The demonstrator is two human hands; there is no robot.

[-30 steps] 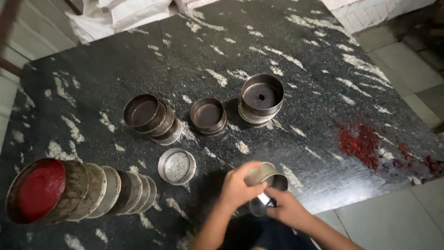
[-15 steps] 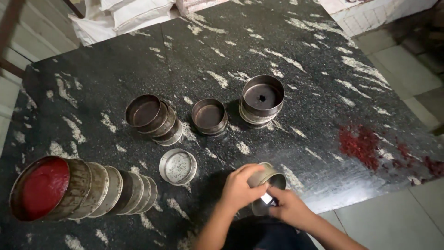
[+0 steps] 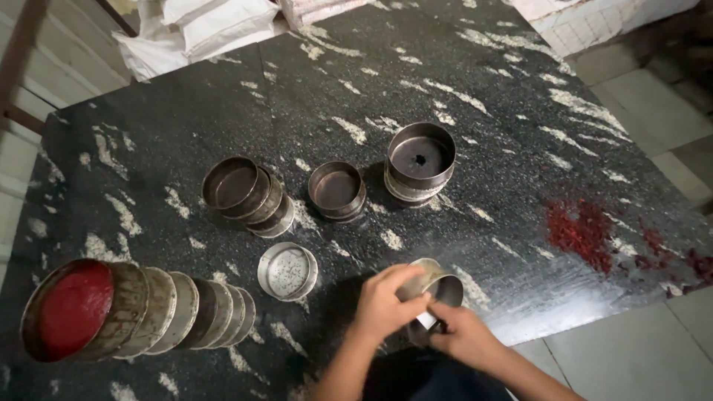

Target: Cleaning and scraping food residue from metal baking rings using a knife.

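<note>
Near the front edge of a black marble table [image 3: 186,96], my left hand [image 3: 386,301] grips a round metal tin [image 3: 440,281] from the left side, tilted on its side. My right hand [image 3: 464,338] holds the same tin from below, with a small white piece pinched between the fingers of both hands. A shallow silver lid [image 3: 287,272] lies flat just left of my hands.
A row of nested tins [image 3: 171,312] lies on its side at the left, its end [image 3: 70,308] red inside. Three more groups of tins [image 3: 249,194] [image 3: 337,191] [image 3: 420,162] stand mid-table. Red powder [image 3: 587,230] is spilled at the right. White sacks [image 3: 215,26] lie beyond.
My hands have stayed on the tin with only slight finger movement. The view has shifted a little.
</note>
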